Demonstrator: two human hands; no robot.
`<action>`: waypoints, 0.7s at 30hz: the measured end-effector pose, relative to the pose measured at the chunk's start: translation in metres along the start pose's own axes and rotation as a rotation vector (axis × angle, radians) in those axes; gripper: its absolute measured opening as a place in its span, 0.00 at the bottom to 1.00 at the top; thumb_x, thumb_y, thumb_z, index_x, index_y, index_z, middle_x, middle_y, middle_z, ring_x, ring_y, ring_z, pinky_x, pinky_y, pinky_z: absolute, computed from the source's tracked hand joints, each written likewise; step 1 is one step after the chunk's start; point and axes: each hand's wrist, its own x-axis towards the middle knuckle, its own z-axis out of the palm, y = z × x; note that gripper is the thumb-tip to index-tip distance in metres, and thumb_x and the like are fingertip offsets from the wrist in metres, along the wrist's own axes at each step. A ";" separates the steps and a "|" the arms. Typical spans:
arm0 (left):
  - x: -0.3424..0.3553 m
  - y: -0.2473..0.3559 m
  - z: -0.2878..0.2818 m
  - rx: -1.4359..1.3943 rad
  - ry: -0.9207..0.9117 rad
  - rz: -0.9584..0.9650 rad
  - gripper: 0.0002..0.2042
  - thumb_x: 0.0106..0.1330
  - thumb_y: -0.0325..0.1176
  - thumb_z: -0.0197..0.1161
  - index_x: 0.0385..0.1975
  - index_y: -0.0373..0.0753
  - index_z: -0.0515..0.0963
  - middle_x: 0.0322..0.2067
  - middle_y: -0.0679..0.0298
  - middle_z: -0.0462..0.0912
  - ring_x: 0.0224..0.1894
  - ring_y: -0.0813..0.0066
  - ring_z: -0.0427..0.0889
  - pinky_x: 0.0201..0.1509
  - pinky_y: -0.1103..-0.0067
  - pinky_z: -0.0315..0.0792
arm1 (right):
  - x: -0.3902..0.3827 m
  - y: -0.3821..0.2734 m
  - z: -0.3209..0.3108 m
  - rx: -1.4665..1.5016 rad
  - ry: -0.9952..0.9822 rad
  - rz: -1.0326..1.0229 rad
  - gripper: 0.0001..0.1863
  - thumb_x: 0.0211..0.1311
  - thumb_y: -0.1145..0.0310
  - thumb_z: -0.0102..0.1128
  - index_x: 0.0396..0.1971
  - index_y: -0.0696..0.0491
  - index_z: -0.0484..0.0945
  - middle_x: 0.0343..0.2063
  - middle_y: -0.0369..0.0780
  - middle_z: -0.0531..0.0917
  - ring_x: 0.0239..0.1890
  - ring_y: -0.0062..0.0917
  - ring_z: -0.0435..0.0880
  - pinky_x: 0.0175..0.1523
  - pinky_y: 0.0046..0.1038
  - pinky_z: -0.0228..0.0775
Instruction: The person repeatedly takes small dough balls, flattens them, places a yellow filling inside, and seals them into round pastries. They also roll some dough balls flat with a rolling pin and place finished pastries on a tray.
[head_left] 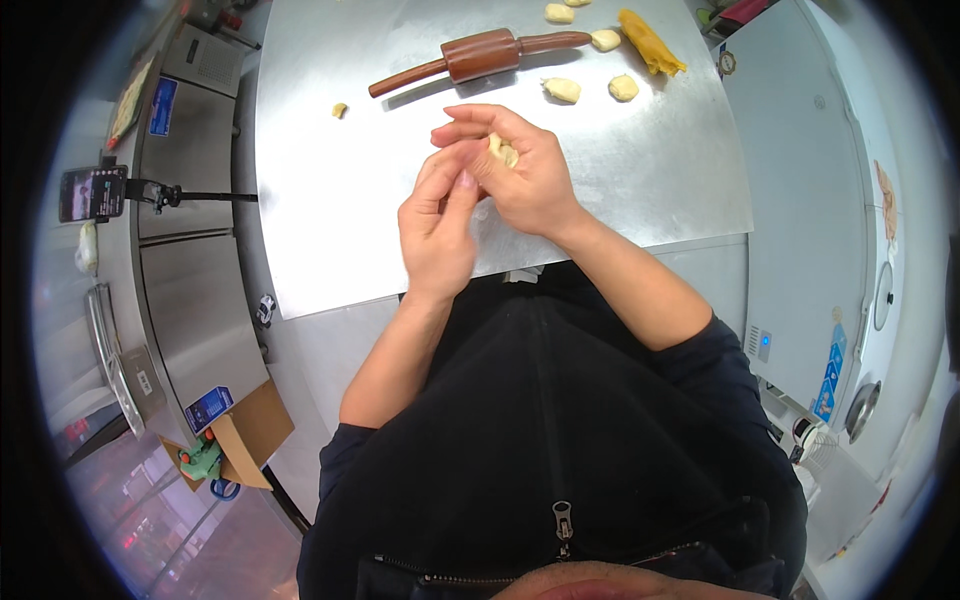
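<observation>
Over the near half of a metal table, both my hands meet in front of my chest. A small lump of pale dough (504, 151) shows between the thumb and fingers of my right hand (530, 180), which is closed around it. My left hand (438, 225) presses against the right from the left side, its thumb and fingers drawn together at the dough. Part of the lump is hidden by the fingers. Beyond the hands lies a brown rolling pin (481, 55) with a thick barrel and two thin handles.
Pale dough pieces (563, 90) lie on the table (330, 220) at the far right, near a yellow dough roll (648, 43). A small scrap (340, 110) sits at the left. A phone (92, 193) on an arm stands left; a white appliance (800, 190) is at the right.
</observation>
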 end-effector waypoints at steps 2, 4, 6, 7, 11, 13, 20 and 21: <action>-0.001 0.007 -0.003 -0.269 -0.002 -0.154 0.15 0.81 0.32 0.53 0.59 0.28 0.77 0.58 0.55 0.79 0.55 0.68 0.82 0.58 0.71 0.80 | 0.000 -0.005 -0.002 0.034 0.045 0.014 0.19 0.80 0.64 0.53 0.60 0.61 0.79 0.42 0.46 0.91 0.39 0.28 0.92 0.43 0.27 0.86; 0.001 0.007 -0.005 -0.420 0.018 -0.298 0.18 0.83 0.39 0.51 0.60 0.31 0.75 0.56 0.54 0.80 0.56 0.65 0.83 0.61 0.67 0.78 | -0.001 -0.007 -0.005 0.014 0.043 -0.005 0.18 0.80 0.65 0.51 0.58 0.60 0.80 0.42 0.44 0.91 0.40 0.27 0.92 0.48 0.29 0.85; 0.003 0.002 -0.009 -0.491 -0.037 -0.473 0.18 0.83 0.41 0.53 0.58 0.32 0.76 0.54 0.55 0.82 0.56 0.66 0.83 0.61 0.67 0.78 | -0.003 -0.007 -0.008 0.029 -0.061 0.007 0.17 0.79 0.65 0.53 0.56 0.59 0.82 0.46 0.45 0.90 0.47 0.30 0.90 0.59 0.35 0.78; 0.004 -0.001 -0.012 -0.512 -0.061 -0.552 0.18 0.82 0.42 0.54 0.58 0.32 0.77 0.52 0.56 0.83 0.56 0.66 0.83 0.60 0.68 0.78 | -0.003 -0.006 -0.009 -0.057 -0.059 -0.033 0.16 0.78 0.64 0.54 0.54 0.58 0.84 0.50 0.46 0.89 0.54 0.33 0.87 0.68 0.39 0.71; 0.006 -0.013 -0.016 -0.514 -0.167 -0.449 0.19 0.80 0.38 0.58 0.63 0.31 0.76 0.53 0.57 0.84 0.55 0.69 0.83 0.61 0.69 0.77 | -0.003 0.001 -0.013 0.036 -0.170 -0.067 0.15 0.71 0.61 0.64 0.44 0.57 0.88 0.62 0.48 0.81 0.71 0.40 0.73 0.75 0.40 0.62; 0.005 -0.015 -0.016 -0.535 -0.196 -0.408 0.20 0.79 0.35 0.60 0.65 0.33 0.75 0.54 0.58 0.84 0.56 0.70 0.83 0.62 0.70 0.77 | -0.001 0.004 -0.009 0.062 -0.071 -0.151 0.17 0.71 0.58 0.65 0.39 0.58 0.90 0.62 0.46 0.82 0.69 0.39 0.74 0.75 0.40 0.62; 0.001 -0.008 -0.013 -0.596 -0.199 -0.387 0.21 0.77 0.33 0.62 0.67 0.33 0.74 0.58 0.60 0.81 0.58 0.69 0.81 0.64 0.70 0.75 | -0.001 0.002 0.000 0.033 0.013 -0.221 0.25 0.77 0.48 0.56 0.42 0.56 0.90 0.60 0.46 0.83 0.69 0.35 0.76 0.76 0.43 0.59; 0.002 -0.005 -0.014 -0.613 -0.181 -0.398 0.21 0.77 0.33 0.62 0.67 0.33 0.73 0.59 0.60 0.81 0.59 0.69 0.81 0.64 0.70 0.75 | -0.001 -0.001 -0.002 -0.028 -0.013 -0.185 0.26 0.78 0.47 0.54 0.43 0.56 0.90 0.59 0.46 0.84 0.69 0.35 0.76 0.77 0.43 0.58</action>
